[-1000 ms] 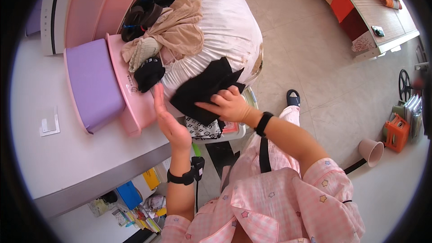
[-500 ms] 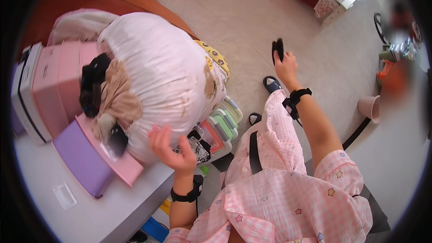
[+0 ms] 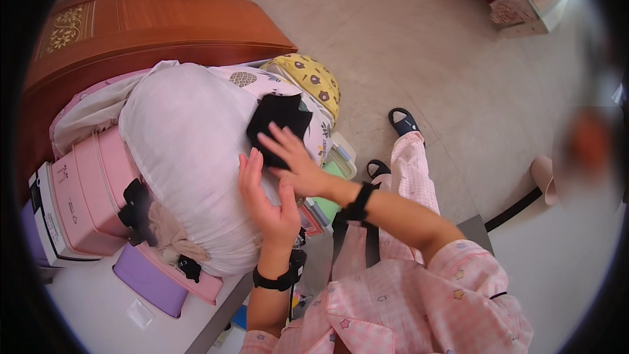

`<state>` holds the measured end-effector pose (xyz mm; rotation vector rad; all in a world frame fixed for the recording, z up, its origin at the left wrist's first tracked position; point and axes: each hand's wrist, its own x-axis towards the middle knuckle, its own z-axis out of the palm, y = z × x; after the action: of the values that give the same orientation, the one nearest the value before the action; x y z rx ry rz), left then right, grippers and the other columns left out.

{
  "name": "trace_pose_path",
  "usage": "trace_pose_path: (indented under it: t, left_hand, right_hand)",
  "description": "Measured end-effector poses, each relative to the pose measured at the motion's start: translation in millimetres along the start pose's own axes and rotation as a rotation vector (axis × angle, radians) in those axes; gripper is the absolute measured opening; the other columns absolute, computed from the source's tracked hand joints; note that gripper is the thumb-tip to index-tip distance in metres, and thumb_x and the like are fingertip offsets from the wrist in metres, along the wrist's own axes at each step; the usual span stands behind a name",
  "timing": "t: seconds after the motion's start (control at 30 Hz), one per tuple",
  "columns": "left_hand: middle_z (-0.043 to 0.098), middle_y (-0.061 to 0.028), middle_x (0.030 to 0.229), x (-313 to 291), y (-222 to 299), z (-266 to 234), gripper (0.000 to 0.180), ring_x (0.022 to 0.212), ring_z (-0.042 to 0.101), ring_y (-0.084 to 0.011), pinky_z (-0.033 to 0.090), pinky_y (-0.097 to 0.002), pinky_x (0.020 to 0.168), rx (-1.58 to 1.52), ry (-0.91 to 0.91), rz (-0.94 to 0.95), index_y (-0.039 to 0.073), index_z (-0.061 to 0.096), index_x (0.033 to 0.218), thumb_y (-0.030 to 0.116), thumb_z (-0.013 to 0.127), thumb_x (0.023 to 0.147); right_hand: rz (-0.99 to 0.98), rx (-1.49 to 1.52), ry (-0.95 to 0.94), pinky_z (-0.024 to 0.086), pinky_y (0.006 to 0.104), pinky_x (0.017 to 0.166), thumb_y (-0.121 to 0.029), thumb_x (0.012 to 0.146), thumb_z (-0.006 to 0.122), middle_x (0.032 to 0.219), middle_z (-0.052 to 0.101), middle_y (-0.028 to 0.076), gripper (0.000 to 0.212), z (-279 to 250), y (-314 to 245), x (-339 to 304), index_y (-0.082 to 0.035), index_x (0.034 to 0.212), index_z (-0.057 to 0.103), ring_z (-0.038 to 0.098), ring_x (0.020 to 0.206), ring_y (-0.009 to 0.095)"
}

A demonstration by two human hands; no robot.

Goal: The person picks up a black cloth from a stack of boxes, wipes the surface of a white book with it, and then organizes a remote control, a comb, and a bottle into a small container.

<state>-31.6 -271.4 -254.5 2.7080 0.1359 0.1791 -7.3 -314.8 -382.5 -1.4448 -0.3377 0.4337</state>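
Right hand [image 3: 291,157] lies flat, fingers spread, pressing a black cloth [image 3: 278,118] onto the top of the big white bag [image 3: 183,144], gripping nothing. Left hand [image 3: 265,200] is open too, palm against the bag's side just below. The bag sits on pink boxes [image 3: 85,196] at the white table's [image 3: 98,308] edge. Purple box [image 3: 147,282] below them. Open floor [image 3: 426,46] to the right.

The right hand [image 3: 288,157], out over the floor half a second ago, has come back and lies flat on the black cloth [image 3: 278,121] atop the white bag [image 3: 190,157]. The left hand [image 3: 265,200] has risen against the bag's side.
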Motion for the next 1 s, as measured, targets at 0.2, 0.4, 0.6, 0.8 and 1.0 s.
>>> trace_pose_path:
  t: [0.2, 0.4, 0.6, 0.8, 1.0]
  left_hand:
    - [0.041, -0.0180, 0.136, 18, -24, 17, 0.046, 0.133, 0.026, -0.0364, 0.015, -0.0469, 0.110, 0.134, -0.054, -0.249, -0.004, 0.037, 0.131, 0.012, 0.048, 0.090]
    - [0.043, -0.0181, 0.134, 32, -24, 19, 0.044, 0.132, 0.028, -0.0378, 0.014, -0.0485, 0.109, 0.277, -0.086, -0.300, -0.004, 0.040, 0.129, 0.011, 0.048, 0.089]
    - [0.045, -0.0201, 0.131, 38, -21, 27, 0.048, 0.127, 0.035, -0.0393, 0.023, -0.0495, 0.106, 0.191, -0.047, -0.238, -0.004, 0.041, 0.128, 0.011, 0.053, 0.085]
    - [0.042, -0.0220, 0.133, 44, -35, 33, 0.049, 0.127, 0.035, -0.0392, 0.027, -0.0441, 0.106, 0.020, -0.039, -0.379, -0.006, 0.037, 0.131, 0.009, 0.052, 0.086]
    - [0.043, -0.0221, 0.131, 44, -42, 34, 0.048, 0.127, 0.034, -0.0399, 0.026, -0.0448, 0.105, 0.050, -0.049, -0.402, -0.005, 0.039, 0.129, 0.010, 0.053, 0.086]
  right_hand:
    - [-0.035, -0.088, -0.125, 0.021, 0.0484, 0.107, -0.024, 0.086, 0.052, 0.145, 0.031, 0.008, 0.055, -6, 48, -5, -0.019, 0.138, 0.038, 0.027, 0.134, 0.032]
    - [0.844, -0.044, -0.150, 0.046, 0.0409, 0.082, -0.031, 0.091, 0.048, 0.102, 0.060, 0.028, 0.040, -95, 118, -27, -0.002, 0.120, 0.049, 0.058, 0.095, 0.042]
    - [0.260, 0.376, -0.025, 0.022, 0.0355, 0.109, -0.022, 0.089, 0.051, 0.142, 0.033, 0.021, 0.060, -62, 68, 72, -0.002, 0.140, 0.027, 0.031, 0.132, 0.032]
    - [0.166, 0.324, -0.172, 0.017, 0.0369, 0.110, -0.016, 0.089, 0.054, 0.144, 0.032, 0.016, 0.058, -3, 58, 104, -0.005, 0.140, 0.029, 0.020, 0.138, 0.031]
    - [0.578, -0.237, -0.107, 0.047, 0.0429, 0.079, -0.044, 0.088, 0.048, 0.097, 0.062, 0.026, 0.051, -68, 145, 85, 0.003, 0.107, 0.056, 0.059, 0.089, 0.042]
